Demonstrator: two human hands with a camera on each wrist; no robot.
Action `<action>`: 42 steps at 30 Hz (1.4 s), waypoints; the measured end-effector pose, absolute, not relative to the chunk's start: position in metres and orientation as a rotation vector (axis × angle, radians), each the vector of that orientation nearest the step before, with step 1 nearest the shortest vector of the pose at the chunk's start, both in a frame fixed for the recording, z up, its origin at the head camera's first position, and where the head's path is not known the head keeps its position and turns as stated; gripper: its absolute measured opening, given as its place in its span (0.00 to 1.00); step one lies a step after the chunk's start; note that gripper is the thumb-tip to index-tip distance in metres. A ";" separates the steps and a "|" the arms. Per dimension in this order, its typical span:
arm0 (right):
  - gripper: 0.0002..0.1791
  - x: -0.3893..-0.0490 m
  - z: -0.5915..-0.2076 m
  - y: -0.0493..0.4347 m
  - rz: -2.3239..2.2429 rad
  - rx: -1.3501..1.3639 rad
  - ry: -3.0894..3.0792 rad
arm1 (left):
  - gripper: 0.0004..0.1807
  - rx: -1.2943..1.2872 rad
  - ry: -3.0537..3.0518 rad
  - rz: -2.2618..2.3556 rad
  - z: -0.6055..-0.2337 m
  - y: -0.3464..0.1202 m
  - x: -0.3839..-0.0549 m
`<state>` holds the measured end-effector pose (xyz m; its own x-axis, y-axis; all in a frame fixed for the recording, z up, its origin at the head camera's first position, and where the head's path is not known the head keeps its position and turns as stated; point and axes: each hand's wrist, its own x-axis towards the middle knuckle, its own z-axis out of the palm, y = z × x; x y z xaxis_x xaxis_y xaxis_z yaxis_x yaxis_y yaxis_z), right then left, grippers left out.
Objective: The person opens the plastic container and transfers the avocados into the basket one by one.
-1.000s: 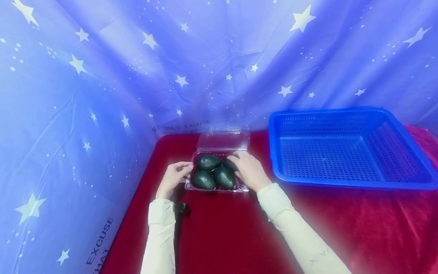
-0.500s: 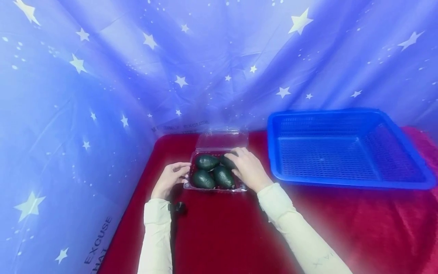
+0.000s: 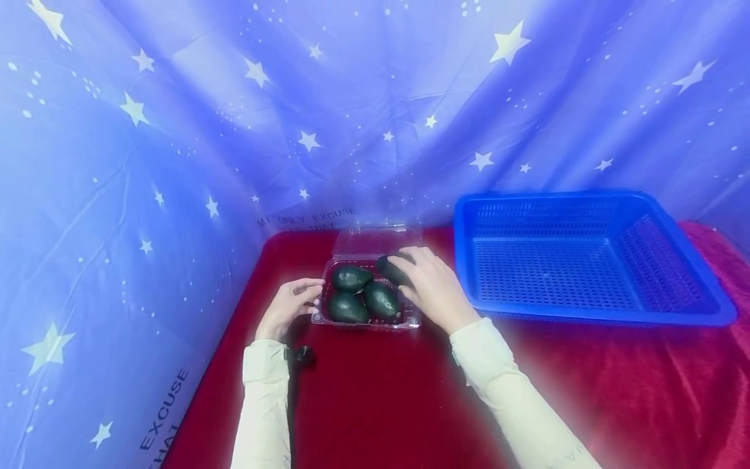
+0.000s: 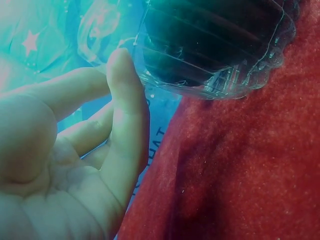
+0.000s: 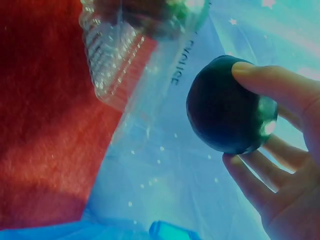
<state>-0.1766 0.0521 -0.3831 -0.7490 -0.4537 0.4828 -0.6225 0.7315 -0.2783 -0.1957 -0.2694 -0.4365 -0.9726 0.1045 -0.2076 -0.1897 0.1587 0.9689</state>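
Three dark green avocados, one of them (image 3: 349, 307) at the front left, lie in a clear plastic clamshell box (image 3: 319, 319) whose lid (image 3: 375, 244) stands open at the back. My right hand (image 3: 433, 286) grips another avocado (image 3: 394, 268) over the box's back right corner. In the right wrist view, this avocado (image 5: 227, 105) sits between thumb and fingers, apart from the box. My left hand (image 3: 287, 306) is beside the box's left rim, fingers loosely bent. The left wrist view has its fingertips (image 4: 121, 65) next to the plastic rim, touching or nearly so.
A blue perforated basket (image 3: 586, 314) stands on the right of the red cloth-covered table (image 3: 363, 404). Behind and at the left hangs a blue curtain (image 3: 351, 91) with stars. The left table edge runs along this curtain.
The right hand has lifted the back right avocado up from its place among the others. The left hand has shifted slightly left, staying by the rim. The head view has turned a little.
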 end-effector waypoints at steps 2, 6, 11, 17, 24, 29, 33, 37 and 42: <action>0.32 -0.175 -0.380 0.056 0.619 0.809 -2.544 | 0.21 -0.082 2.213 1.898 -0.437 -0.270 -0.195; 0.32 -0.172 -0.375 0.064 0.638 0.762 -2.539 | 0.21 -0.070 2.219 1.898 -0.438 -0.271 -0.195; 0.32 -0.169 -0.369 0.076 0.656 0.714 -2.528 | 0.21 -0.055 2.212 1.897 -0.439 -0.271 -0.197; 0.32 -0.167 -0.363 0.089 0.680 0.665 -2.508 | 0.22 -0.040 2.204 1.897 -0.440 -0.271 -0.197; 0.33 -0.163 -0.364 0.099 0.699 0.618 -2.519 | 0.21 -0.052 2.205 1.896 -0.438 -0.270 -0.196; 0.32 -0.161 -0.366 0.105 0.693 0.600 -2.482 | 0.22 -0.048 2.201 1.897 -0.438 -0.270 -0.197; 0.32 -0.161 -0.367 0.111 0.688 0.576 -2.458 | 0.23 -0.041 2.180 1.906 -0.436 -0.269 -0.198; 0.31 -0.160 -0.367 0.116 0.704 0.544 -2.460 | 0.22 -0.035 2.181 1.904 -0.436 -0.270 -0.198; 0.32 -0.159 -0.368 0.124 0.719 0.498 -2.473 | 0.23 -0.038 2.194 1.901 -0.441 -0.273 -0.199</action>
